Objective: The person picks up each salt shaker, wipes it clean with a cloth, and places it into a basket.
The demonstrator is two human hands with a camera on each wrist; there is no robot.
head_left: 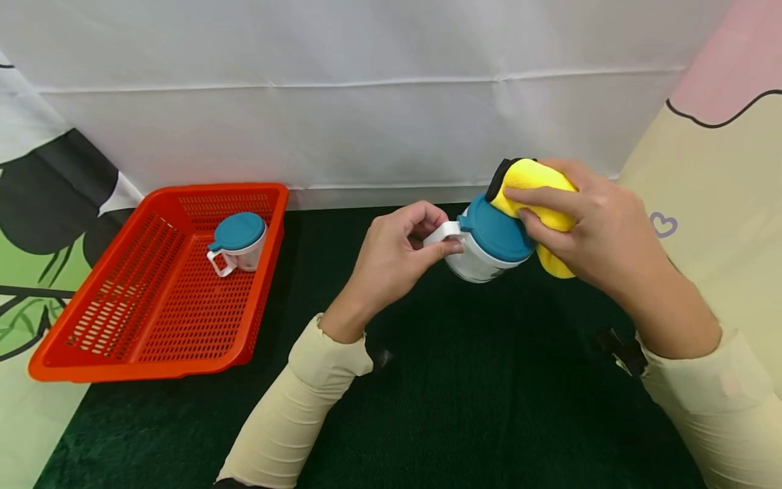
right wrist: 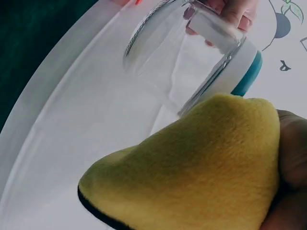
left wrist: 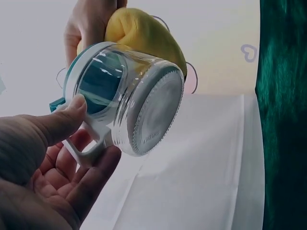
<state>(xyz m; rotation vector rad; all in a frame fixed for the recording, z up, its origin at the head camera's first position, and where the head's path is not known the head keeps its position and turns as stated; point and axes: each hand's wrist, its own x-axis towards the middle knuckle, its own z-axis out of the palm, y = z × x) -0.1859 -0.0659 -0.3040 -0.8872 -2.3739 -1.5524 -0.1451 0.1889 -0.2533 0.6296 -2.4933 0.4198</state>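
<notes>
A clear glass jar point(left wrist: 158, 110) with a white handle and a teal lid point(head_left: 496, 227) is held up, tilted, above the dark green cloth. My left hand point(head_left: 400, 248) grips it by the white handle point(left wrist: 91, 148), thumb against the collar. In the right hand point(head_left: 601, 227) is a folded yellow cloth point(head_left: 537, 193) with black edging, held against the far right side of the lid. The left wrist view shows the jar's ribbed base, and the yellow cloth point(left wrist: 144, 36) behind it. Close up in the right wrist view, the cloth point(right wrist: 201, 163) hides part of the lid and rim.
A red-orange plastic basket point(head_left: 269, 312) with slotted walls stands on the left. Inside it, near its right wall, sits a second jar point(head_left: 247, 257) with a teal lid and white handle. Dark green cloth point(head_left: 464, 387) covers the table; a white sheet point(head_left: 366, 136) hangs behind.
</notes>
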